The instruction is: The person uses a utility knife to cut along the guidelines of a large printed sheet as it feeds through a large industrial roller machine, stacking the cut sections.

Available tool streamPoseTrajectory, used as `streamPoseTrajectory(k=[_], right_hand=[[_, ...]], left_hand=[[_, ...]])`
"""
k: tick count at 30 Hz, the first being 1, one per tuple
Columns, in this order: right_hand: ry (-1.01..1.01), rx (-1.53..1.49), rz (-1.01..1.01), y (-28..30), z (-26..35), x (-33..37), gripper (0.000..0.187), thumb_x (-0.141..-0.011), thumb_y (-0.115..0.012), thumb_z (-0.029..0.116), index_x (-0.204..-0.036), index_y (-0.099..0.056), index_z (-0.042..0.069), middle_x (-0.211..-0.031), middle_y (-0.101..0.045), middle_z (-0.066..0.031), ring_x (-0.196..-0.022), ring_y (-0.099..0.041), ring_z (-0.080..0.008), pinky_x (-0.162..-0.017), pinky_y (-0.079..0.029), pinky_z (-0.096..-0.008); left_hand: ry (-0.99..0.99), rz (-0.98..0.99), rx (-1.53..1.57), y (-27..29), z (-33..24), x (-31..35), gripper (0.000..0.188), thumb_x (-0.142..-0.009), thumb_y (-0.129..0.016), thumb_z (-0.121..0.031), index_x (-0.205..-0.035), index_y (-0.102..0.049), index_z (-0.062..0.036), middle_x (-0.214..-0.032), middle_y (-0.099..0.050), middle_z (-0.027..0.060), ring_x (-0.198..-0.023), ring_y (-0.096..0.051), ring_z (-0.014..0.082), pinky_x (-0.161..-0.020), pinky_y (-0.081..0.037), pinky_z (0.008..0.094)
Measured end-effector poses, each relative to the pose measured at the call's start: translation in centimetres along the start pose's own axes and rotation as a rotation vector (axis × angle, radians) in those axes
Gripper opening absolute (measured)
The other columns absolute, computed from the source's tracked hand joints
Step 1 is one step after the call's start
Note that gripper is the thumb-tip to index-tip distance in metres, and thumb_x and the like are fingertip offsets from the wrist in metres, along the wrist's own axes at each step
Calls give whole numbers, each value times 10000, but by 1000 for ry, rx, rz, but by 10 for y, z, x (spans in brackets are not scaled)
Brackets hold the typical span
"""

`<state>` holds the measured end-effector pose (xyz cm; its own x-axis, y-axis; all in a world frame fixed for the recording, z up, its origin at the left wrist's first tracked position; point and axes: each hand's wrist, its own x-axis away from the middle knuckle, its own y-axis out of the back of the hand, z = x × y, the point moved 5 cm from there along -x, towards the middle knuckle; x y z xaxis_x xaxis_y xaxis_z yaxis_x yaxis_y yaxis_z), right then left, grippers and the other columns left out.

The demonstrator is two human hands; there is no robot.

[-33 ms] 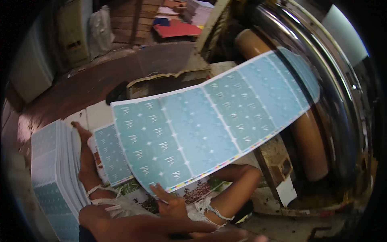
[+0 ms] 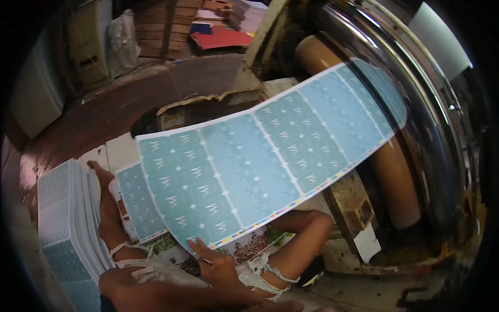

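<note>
A long printed sheet in teal and light-blue bands, with white squiggles and stars, slopes from my lap up to a large shiny metal roller. Its far end curls against the roller. My right hand closes on the sheet's near lower corner, one finger lying on top and the thumb side beneath. My left forearm crosses low in front of my body. At the bottom edge my left hand is blurred and mostly cut off. Under the near end lies another printed sheet.
A thick stack of similar sheets stands at the left beside my bare outstretched leg. The machine's brown roller lies beneath the metal one. Paper piles and a red sheet lie at the back.
The whole view has shifted slightly, so the scene sits a little further left. My left hand has sunk further toward the bottom edge. My right hand stays on the sheet's corner.
</note>
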<state>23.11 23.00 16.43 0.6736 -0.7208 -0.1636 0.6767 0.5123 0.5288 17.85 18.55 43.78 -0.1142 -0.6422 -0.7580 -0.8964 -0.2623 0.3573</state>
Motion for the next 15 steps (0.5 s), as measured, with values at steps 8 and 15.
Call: streamPoseTrajectory(k=[8,15], right_hand=[[-85,-182,-139,-500,-98,95,466,-800,-634,-26,-1243,-622,118,-1271,-581,-190,-1042,-654,-288,-818,-566,-371],[-2,-189,-52,-559,-79,99,677,-778,-589,7,-1413,-449,195,-1363,-507,-190,-883,-664,-363,-702,-554,-403]], left_hand=[[-87,-112,23,173,174,491,409,-895,-620,-158,-1246,-444,-40,-1258,-538,75,-1149,-524,225,-899,-460,297],[1233,-506,692,226,355,694,865,-872,-700,-109,-1509,-118,-49,-1466,-343,136,-1300,-386,265,-1076,-348,386]])
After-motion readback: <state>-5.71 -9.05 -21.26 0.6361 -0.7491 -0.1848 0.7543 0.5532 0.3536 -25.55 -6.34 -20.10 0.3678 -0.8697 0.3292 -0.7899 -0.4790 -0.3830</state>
